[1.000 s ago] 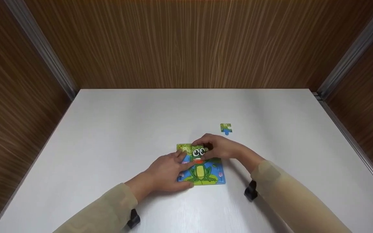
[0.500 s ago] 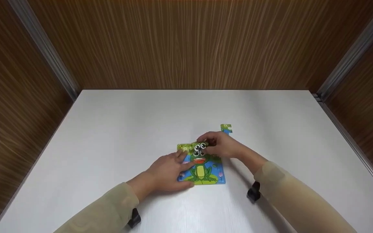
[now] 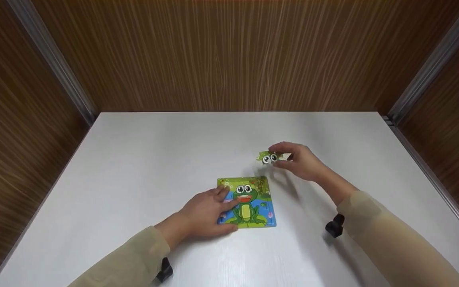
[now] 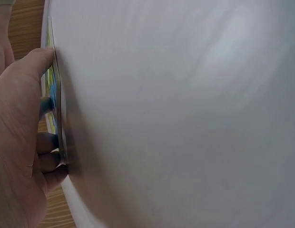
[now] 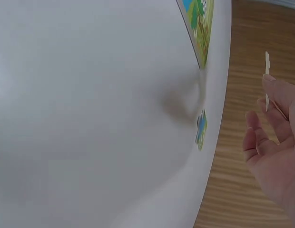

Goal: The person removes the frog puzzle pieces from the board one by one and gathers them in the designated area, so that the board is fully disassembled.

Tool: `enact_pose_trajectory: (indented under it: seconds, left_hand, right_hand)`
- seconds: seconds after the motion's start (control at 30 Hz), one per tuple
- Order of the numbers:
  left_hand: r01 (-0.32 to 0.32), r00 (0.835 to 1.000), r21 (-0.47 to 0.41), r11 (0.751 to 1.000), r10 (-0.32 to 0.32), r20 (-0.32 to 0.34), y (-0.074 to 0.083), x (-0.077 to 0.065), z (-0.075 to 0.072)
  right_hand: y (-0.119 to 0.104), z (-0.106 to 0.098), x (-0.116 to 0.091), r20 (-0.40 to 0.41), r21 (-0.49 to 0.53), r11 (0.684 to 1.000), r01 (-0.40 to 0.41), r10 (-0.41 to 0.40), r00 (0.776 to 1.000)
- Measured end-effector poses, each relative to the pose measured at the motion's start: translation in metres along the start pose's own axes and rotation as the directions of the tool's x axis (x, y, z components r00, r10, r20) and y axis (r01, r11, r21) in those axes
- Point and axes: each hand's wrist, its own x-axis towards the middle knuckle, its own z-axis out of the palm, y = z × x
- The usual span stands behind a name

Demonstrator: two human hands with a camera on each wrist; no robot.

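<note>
A square frog puzzle board (image 3: 267, 207) lies on the table, green along its top and blue below. My left hand (image 3: 204, 213) rests on its left part, fingers spread over the picture and thumb at the lower edge; the left wrist view shows the board (image 4: 57, 90) nearly edge-on beneath the fingers. Beyond the board, my right hand (image 3: 299, 159) pinches a puzzle piece (image 3: 267, 158) printed with two frog eyes, held above the table between thumb and fingers. From the right wrist the held piece (image 5: 267, 61) appears as a thin pale edge.
Another loose puzzle piece (image 5: 201, 129), green and blue, lies on the white table (image 3: 153, 159); in the head view the right hand and held piece cover it. Wood-grain panels (image 3: 229, 56) stand behind the table and at both sides.
My right hand has lifted the eye piece off the board and carried it up and to the right, away from me. The left hand has stayed on the board.
</note>
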Motion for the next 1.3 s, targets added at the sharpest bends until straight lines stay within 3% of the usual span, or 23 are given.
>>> enact_pose_trajectory:
  seconds: [0.2, 0.63, 0.87, 1.3]
  left_hand:
    - [-0.006, 1.000, 0.006, 1.000, 0.006, -0.010, 0.000, -0.001, 0.002]
    - [-0.007, 1.000, 0.006, 1.000, 0.007, -0.016, 0.000, -0.002, 0.003]
    - [-0.014, 1.000, 0.008, 1.000, 0.014, -0.023, 0.000, -0.001, 0.001]
    - [-0.009, 1.000, -0.004, 1.000, 0.009, -0.008, -0.002, 0.001, -0.003]
  right_hand:
    - [0.019, -0.017, -0.005, -0.048, -0.008, 0.999, -0.045, 0.045, 0.998]
    - [0.054, -0.038, -0.015, -0.074, 0.020, 0.990, -0.136, 0.137, 0.988]
    - [0.068, -0.042, -0.016, -0.082, 0.027, 0.975, -0.221, 0.223, 0.971]
    - [0.077, -0.038, -0.011, -0.067, 0.072, 0.954, -0.292, 0.297, 0.953]
